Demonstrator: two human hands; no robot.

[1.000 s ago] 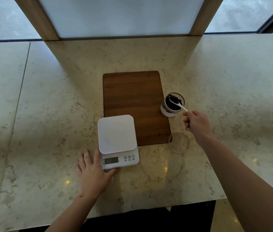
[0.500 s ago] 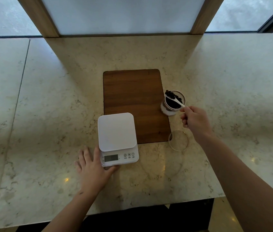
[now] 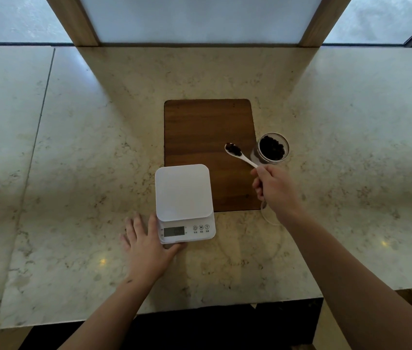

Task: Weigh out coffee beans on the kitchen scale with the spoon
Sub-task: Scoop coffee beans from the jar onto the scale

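Note:
A white kitchen scale [image 3: 183,193] stands on the marble counter, its far half over the wooden board [image 3: 207,127]. Its platform is bare and its display faces me. My left hand [image 3: 146,245] lies flat on the counter with fingers spread, touching the scale's front left corner. My right hand [image 3: 274,188] grips the handle of a white spoon [image 3: 244,157]. The spoon's bowl carries dark coffee beans [image 3: 233,149] and hovers above the board, to the left of a glass jar [image 3: 273,147] that holds more beans.
A clear round jar lid [image 3: 266,215] lies on the counter under my right wrist, partly hidden. The marble counter [image 3: 73,173] stretches wide to both sides. Its front edge runs close below my arms. Wooden posts and window panes rise behind it.
My right hand has lifted the loaded spoon out of the jar and carried it left, over the board. My left hand has stayed by the scale.

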